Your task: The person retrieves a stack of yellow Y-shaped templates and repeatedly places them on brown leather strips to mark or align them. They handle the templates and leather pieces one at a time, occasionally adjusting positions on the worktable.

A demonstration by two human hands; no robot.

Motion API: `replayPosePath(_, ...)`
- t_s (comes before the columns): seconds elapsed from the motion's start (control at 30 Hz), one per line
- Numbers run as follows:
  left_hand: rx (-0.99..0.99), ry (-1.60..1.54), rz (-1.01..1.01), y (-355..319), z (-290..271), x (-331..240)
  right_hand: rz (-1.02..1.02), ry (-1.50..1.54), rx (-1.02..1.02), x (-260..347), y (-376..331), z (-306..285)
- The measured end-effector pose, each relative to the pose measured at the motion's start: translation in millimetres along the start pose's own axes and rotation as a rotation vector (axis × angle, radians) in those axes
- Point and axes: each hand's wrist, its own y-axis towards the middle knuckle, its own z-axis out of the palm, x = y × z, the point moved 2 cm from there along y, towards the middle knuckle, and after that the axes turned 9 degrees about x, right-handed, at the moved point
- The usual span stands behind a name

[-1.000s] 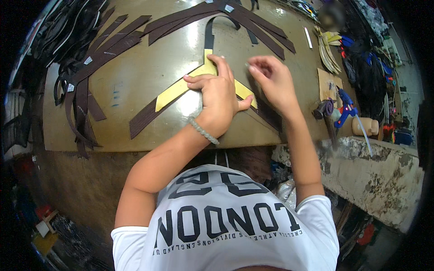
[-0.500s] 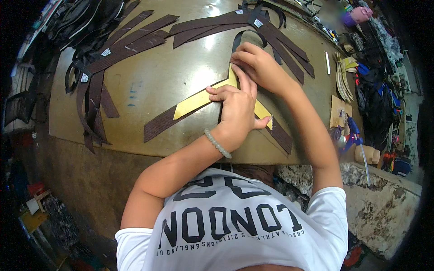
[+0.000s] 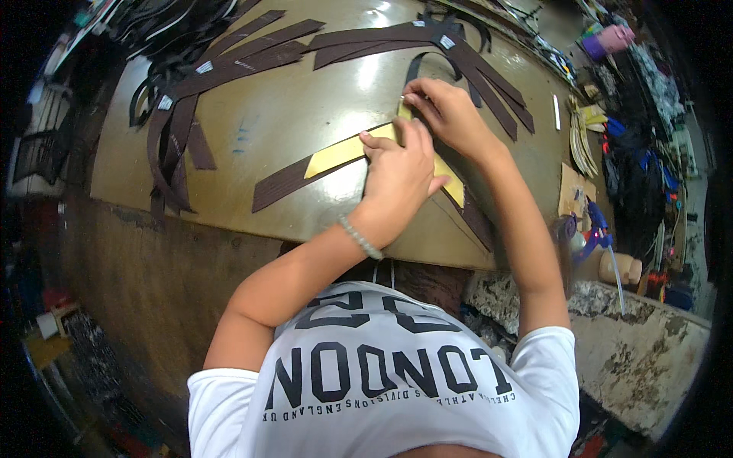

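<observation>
A yellow, Y-shaped flat piece [image 3: 336,158] lies over a pair of dark brown ribbed straps [image 3: 276,185] that fan out near the table's front edge. My left hand [image 3: 398,169] is spread across the piece where its arms meet, fingers apart and pressing down. At the upper end, my right hand [image 3: 452,116] pinches the narrow yellow tip with thumb and fingers. A black strap loop [image 3: 437,55] curves up just beyond that tip. My left hand covers the joint of the straps.
Bundles of brown straps with black loops and white labels lie at the left [image 3: 183,91] and far side [image 3: 450,38] of the table [image 3: 252,137]. To the right are a blue glue gun [image 3: 595,221], yellowish curved strips [image 3: 584,145], a white stick [image 3: 556,112] and a pink-purple bottle [image 3: 607,42].
My right hand has gone from lying over the upper end to pinching the yellow tip, which now stands slightly raised. My left hand stays pressed on the piece. The view has shifted a little.
</observation>
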Motion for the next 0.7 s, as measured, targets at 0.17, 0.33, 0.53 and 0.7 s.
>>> replayPosePath(0.17, -0.234, -0.508, 0.068, -50, 15, 67, -0.017, -0.163, 0.031, 7, -6, 2)
replayPosePath(0.33, -0.324, -0.417, 0.037, -60, 29, 61, 0.198, -0.226, 0.095, 25, 4, 1)
replayPosePath(0.53, 0.023, -0.212, -0.026, -70, 40, 31, -0.032, 0.053, 0.117, 87, 15, 58)
replayPosePath(0.7, -0.182, -0.523, -0.034, -82, 43, 32, -0.023, -0.12, 0.203, 110, 24, 75)
